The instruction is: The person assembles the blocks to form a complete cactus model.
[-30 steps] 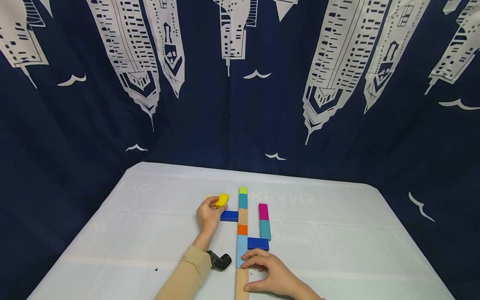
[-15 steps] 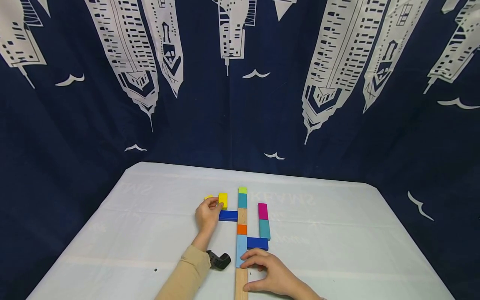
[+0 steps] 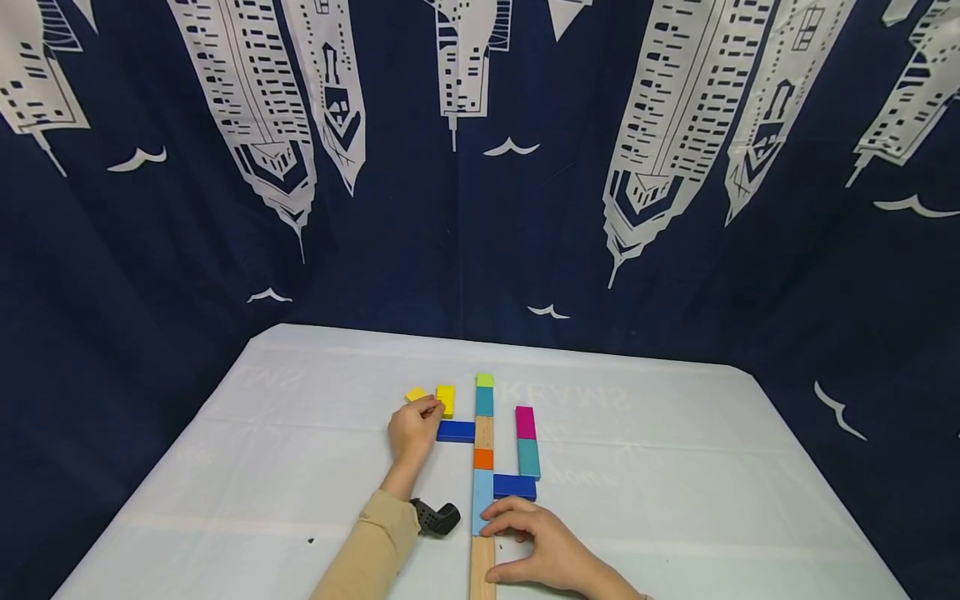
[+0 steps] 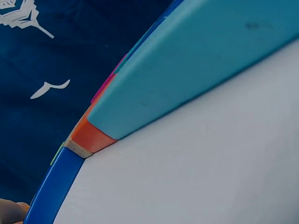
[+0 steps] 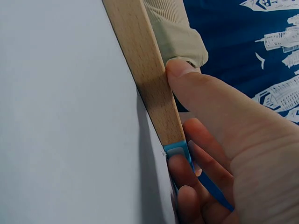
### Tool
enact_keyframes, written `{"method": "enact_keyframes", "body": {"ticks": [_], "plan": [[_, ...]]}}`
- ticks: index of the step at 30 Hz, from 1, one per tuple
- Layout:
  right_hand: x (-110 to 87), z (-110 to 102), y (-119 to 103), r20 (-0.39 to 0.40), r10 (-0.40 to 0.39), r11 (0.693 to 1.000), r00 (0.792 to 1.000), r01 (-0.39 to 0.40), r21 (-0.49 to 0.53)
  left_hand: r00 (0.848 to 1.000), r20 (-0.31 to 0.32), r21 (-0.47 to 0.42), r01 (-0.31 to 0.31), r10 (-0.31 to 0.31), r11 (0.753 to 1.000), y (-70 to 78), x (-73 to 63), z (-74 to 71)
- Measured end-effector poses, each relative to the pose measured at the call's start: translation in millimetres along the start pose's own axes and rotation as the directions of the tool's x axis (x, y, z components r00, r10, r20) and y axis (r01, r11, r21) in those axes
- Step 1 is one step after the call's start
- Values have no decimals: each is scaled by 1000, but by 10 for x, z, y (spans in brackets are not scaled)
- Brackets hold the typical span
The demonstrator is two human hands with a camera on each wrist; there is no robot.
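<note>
My left hand [image 3: 412, 429] is at the far end of a block layout, its fingertips touching the lower left of a yellow block [image 3: 447, 396]. Whether they pinch it is hidden. Beside the knuckles lies a second yellow block [image 3: 416, 393], turned askew and partly covered. Just below, a blue block [image 3: 456, 432] reaches left from the central row. My right hand [image 3: 547, 550] rests with loosely bent fingers on the light blue block [image 3: 482, 492]; its thumb touches the side of the wooden block [image 5: 145, 60].
The central row continues with an orange block [image 3: 483, 459], a wooden block [image 3: 483, 433], a teal block [image 3: 484, 402] and a lime block [image 3: 485, 380]. On its right are a blue block [image 3: 514, 487], another teal block [image 3: 528, 458] and a magenta block [image 3: 525, 422]. All lie on a white tabletop [image 3: 225, 467].
The yellow block went from tilted in my left fingers to straight at the outer end of the left blue block. The second yellow block has come into sight. My right hand stays put.
</note>
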State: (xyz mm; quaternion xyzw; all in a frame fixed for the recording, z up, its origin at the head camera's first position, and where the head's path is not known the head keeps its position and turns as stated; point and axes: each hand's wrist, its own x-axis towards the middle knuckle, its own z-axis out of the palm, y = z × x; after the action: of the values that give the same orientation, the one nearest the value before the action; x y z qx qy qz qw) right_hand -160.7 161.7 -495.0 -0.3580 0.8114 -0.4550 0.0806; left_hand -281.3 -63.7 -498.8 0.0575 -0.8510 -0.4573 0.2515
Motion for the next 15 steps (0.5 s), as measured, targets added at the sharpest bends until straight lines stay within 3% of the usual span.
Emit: {"method": "enact_keyframes", "body": {"ticks": [3, 15], "plan": [[-1, -2, -6, -1, 3, 1000, 1000, -3, -2, 999, -7, 22, -45, 45, 999, -8, 0, 2], [2, -5, -3, 0, -6, 1000, 1000, 6, -14, 997, 27, 78, -78, 76, 994, -9, -2, -51]]}}
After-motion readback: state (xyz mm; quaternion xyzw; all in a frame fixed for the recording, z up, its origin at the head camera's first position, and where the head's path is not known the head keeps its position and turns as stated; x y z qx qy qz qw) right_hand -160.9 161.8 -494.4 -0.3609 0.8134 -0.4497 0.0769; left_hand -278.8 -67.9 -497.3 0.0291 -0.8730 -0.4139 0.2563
